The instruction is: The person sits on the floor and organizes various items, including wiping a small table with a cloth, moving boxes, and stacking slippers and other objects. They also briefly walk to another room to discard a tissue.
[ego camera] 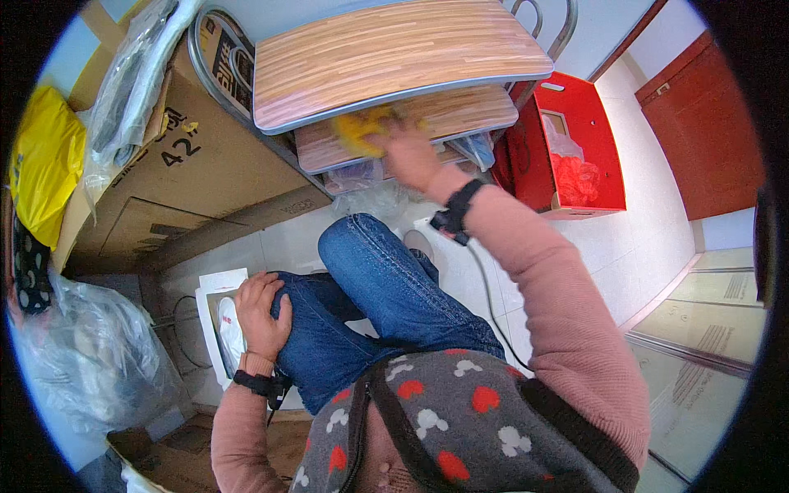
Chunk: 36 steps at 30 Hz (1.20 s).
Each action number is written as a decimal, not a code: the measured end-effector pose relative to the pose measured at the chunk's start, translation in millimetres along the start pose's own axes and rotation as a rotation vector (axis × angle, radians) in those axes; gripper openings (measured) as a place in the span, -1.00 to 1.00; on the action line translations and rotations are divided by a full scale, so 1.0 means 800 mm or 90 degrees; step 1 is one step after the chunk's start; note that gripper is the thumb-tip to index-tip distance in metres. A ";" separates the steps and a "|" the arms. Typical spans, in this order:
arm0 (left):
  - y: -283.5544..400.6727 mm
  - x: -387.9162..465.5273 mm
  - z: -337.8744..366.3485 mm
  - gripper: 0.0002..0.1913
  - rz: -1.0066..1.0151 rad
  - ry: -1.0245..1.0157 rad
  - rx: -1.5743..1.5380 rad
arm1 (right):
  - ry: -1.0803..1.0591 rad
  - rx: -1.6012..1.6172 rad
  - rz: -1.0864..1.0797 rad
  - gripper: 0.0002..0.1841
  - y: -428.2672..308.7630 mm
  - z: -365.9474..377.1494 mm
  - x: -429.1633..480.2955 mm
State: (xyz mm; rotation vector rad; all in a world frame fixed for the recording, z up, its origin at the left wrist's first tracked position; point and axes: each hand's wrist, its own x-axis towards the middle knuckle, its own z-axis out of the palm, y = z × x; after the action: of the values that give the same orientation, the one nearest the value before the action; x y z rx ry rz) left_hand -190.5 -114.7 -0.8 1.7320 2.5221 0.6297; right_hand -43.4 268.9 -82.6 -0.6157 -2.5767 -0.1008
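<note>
My right hand (410, 151) holds a yellow cloth (363, 130), blurred by motion, against the middle wood-grain shelf (468, 114) of a small metal-framed rack. Above it is the rack's wood-grain top board (400, 55), with a pale edge. Under the middle shelf, a lower level holds plastic bags (354, 175), partly hidden. My left hand (264, 314) rests on my left knee with its fingers loosely spread and nothing in it. Both wrists carry black straps with small devices.
Left of the rack stands a large cardboard box (216, 166); a yellow plastic bag (46, 160) and a clear bag (105, 351) are farther left. A red box (607, 148) stands right of the rack. A cable (493, 302) hangs from my right wrist. An open white box (212, 345) lies by my left knee.
</note>
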 end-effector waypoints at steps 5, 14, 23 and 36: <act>-0.005 -0.004 0.000 -0.78 -0.007 0.009 -0.006 | -0.190 -0.099 0.336 -0.54 0.165 -0.027 -0.023; 0.000 0.014 0.008 -0.79 0.005 -0.004 0.014 | -0.137 -0.011 0.284 -0.38 0.138 0.024 0.059; 0.005 0.009 0.004 -0.80 0.019 -0.004 0.024 | -0.158 0.166 0.031 -0.47 -0.009 -0.004 0.049; 0.011 0.009 0.009 -0.69 0.008 -0.007 0.032 | 0.102 0.574 0.017 -0.50 0.082 -0.326 -0.035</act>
State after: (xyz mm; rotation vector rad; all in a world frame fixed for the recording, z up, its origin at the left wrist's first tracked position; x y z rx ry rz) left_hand -183.6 -102.9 -3.0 1.7626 2.5440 0.5592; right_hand 122.5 269.3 130.5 -0.2683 -2.1350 0.9229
